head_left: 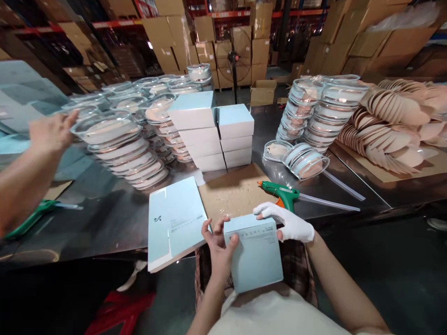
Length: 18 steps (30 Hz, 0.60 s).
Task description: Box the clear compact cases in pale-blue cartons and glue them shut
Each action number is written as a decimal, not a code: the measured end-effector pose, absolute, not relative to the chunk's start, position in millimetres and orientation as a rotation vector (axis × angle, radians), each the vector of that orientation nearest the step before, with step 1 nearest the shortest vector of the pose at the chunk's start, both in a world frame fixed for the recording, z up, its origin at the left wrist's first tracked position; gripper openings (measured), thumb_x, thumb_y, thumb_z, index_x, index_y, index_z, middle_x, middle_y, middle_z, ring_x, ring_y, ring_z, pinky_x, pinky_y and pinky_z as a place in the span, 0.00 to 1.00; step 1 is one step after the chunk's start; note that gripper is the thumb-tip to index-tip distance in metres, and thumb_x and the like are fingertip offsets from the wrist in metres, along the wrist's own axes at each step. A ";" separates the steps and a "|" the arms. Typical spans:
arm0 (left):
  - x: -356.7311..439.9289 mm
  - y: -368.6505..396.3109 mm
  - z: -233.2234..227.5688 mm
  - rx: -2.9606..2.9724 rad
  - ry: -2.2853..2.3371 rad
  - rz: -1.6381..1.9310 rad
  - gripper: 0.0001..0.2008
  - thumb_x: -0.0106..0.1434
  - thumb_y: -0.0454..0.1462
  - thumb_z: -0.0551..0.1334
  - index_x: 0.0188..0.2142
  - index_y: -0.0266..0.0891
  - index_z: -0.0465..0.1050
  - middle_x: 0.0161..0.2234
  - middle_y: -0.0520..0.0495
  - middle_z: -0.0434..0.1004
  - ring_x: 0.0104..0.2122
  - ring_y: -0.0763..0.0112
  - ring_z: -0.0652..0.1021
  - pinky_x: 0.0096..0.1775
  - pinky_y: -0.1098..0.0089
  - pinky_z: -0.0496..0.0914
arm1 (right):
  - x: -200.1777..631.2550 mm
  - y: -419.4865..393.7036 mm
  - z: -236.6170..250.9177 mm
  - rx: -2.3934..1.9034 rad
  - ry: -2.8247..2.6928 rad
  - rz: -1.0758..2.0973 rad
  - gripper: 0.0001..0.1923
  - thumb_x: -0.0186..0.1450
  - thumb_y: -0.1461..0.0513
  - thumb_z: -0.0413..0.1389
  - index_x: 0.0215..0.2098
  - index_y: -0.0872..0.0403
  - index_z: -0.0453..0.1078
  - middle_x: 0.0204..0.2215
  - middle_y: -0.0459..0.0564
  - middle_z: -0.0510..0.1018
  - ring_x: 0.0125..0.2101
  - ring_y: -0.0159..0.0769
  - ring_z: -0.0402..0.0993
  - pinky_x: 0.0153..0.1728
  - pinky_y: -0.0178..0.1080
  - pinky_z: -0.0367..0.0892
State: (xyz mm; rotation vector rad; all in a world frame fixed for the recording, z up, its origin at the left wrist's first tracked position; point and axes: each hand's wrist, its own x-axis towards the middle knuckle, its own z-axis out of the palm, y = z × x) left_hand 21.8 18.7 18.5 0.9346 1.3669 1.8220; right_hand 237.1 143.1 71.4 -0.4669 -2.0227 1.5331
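Observation:
A light blue box with small print near its top edge is held upright against my lap, over the table's near edge. My bare left hand grips its left side, thumb on the front face. On its upper right corner rests my right hand, in a white glove with bare fingertips, the fingers curled over the top. Behind the box a green glue gun with an orange nozzle lies on a cardboard sheet. Flat blue cartons are stacked to the left of my left hand.
White and blue boxes stand stacked ahead. Piles of clear round containers rise at left, more at right. Beige curved pieces fan out far right. Another person's arm reaches in from the left. A fan stands behind the table.

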 end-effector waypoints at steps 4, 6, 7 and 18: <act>15.0 15.5 23.3 1.147 1.435 1.710 0.22 0.62 0.57 0.70 0.40 0.44 0.74 0.51 0.40 0.76 0.55 0.55 0.77 0.52 0.62 0.71 | 238.7 146.4 73.2 -0.433 -2.255 1.350 0.22 0.64 0.50 0.67 0.52 0.53 0.78 0.52 0.56 0.75 0.52 0.41 0.75 0.57 0.47 0.69; 13.9 14.1 26.6 1.191 1.437 1.651 0.22 0.63 0.58 0.68 0.33 0.43 0.75 0.48 0.40 0.76 0.55 0.54 0.76 0.53 0.61 0.70 | 238.0 145.8 71.4 -0.408 -2.275 1.327 0.21 0.65 0.51 0.66 0.51 0.52 0.79 0.51 0.55 0.76 0.52 0.42 0.76 0.55 0.46 0.71; 14.0 13.6 28.3 1.195 1.436 1.633 0.22 0.64 0.58 0.67 0.33 0.43 0.75 0.47 0.41 0.76 0.55 0.54 0.76 0.53 0.61 0.69 | 237.9 145.3 70.1 -0.407 -2.266 1.331 0.20 0.65 0.50 0.66 0.51 0.51 0.80 0.51 0.55 0.76 0.51 0.42 0.76 0.55 0.46 0.71; 1.1 12.4 23.1 1.051 1.560 1.754 0.20 0.66 0.57 0.66 0.35 0.44 0.73 0.52 0.42 0.76 0.56 0.54 0.75 0.55 0.61 0.68 | 238.1 112.7 27.1 -0.651 -1.691 1.603 0.49 0.57 0.36 0.68 0.71 0.38 0.61 0.73 0.61 0.57 0.68 0.53 0.63 0.65 0.58 0.63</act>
